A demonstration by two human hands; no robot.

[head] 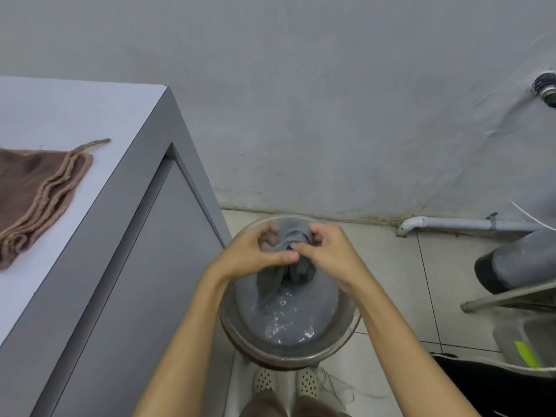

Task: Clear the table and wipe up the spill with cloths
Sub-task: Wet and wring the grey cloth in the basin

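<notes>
A wet grey cloth (293,267) hangs bunched over a round metal basin (346,335) of water on the floor. My left hand (255,251) grips the cloth's left side, and my right hand (328,251) grips its right side, fingers curled into the fabric. The cloth's lower end trails into the water. A folded brown cloth (33,188) lies on the white table (90,115) at the left, well away from both hands.
The table's grey side panel (144,266) stands right beside the basin. A white pipe (469,225) runs along the wall's foot. At the right are a grey plastic bin (523,338), a black bag (493,389) and a chair leg (508,299). My shoes (285,380) sit below the basin.
</notes>
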